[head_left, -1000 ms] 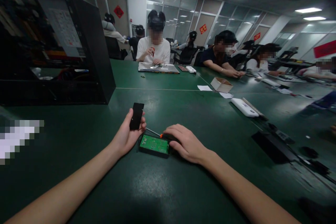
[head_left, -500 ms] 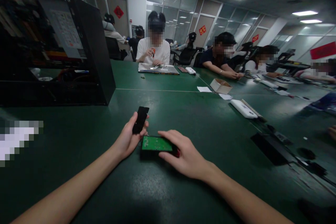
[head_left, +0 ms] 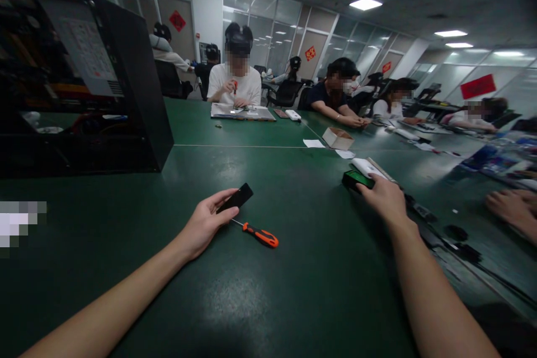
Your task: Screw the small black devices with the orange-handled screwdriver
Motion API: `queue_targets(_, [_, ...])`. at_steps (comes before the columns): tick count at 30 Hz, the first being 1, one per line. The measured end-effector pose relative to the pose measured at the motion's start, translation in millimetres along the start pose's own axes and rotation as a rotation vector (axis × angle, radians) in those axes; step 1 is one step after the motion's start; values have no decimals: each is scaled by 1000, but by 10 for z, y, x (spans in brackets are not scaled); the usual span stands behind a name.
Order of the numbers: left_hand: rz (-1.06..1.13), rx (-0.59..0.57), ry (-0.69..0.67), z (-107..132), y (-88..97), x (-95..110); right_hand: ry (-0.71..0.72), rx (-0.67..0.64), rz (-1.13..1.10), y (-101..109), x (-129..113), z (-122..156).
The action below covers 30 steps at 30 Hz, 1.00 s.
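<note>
My left hand point(head_left: 203, 226) grips a flat black rectangular piece point(head_left: 241, 197) between thumb and fingers, above the table. Just to its right, an orange and black screwdriver point(head_left: 260, 234) lies with its shaft pointing toward that hand. My right hand point(head_left: 386, 200) reaches out to the right, closed on a black case with a green circuit board point(head_left: 357, 179) showing in its top. The case is right beside a white device point(head_left: 366, 168), which it partly overlaps in view. The fingers on the case's far side are partly hidden.
A black computer tower point(head_left: 142, 89) with its side off stands on the green table point(head_left: 310, 246) at left. An open cardboard box point(head_left: 338, 139) and papers point(head_left: 314, 144) lie ahead. Cables and black parts line the right, near another person's hands point(head_left: 514, 210). Several people sit beyond.
My right hand has carried the case with the circuit board away to the right, uncovering the screwdriver. My left hand has turned the black piece to a flatter angle. The view has shifted right.
</note>
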<state>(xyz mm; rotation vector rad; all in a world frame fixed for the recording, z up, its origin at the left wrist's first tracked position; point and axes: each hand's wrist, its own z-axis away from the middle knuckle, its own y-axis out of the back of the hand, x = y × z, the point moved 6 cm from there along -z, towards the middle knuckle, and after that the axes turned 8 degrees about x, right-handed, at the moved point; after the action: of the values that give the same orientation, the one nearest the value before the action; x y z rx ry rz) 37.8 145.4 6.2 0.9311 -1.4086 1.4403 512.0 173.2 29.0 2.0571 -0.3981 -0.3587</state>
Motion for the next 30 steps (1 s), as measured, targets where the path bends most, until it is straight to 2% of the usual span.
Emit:
queue_targets(2, [11,-21,2,7,-22,9,-46,-39,52,-87,216,-30])
queue_targets(4, [35,-39,8,8,-36,10,-61,-83,76,-159,332,-56])
queue_targets(6, [44,-62,-2,5,-46,6,-71,-117,97,-195,341,-71])
queue_targets(8, [31,-97,-21,1,-60,-9,-36,-81,88,-146,183,-58])
queue_targets(10, [4,-121,-30,-6,-66,-39,99,61,-50,28,-197,18])
queue_targets(13, [-51,-112,-7,-20,-52,-95,445,298,-450,448,-1007,383])
queue_targets(14, [-75,-106,0,-23,-46,-106,575,321,-542,571,-1282,563])
queue_targets(16, [-117,-119,9,-19,-51,-114,887,280,-634,746,-1793,974])
queue_targets(17, [-131,-136,11,-13,-61,-112,1013,257,-644,803,-1985,1167])
queue_targets(19, [-139,-184,20,4,-90,-109,1154,185,-655,845,-2237,1455])
queue_targets(22, [-103,-251,38,28,-132,-111,1213,133,-668,827,-2389,1677])
queue_targets(25, [-49,-282,54,40,-150,-119,1233,139,-684,804,-2426,1762])
queue_targets(28, [-11,-276,69,44,-143,-121,1220,122,-720,803,-2368,1676])
queue_targets(30, [-3,-261,55,44,-131,-102,1135,152,-697,795,-2203,1435])
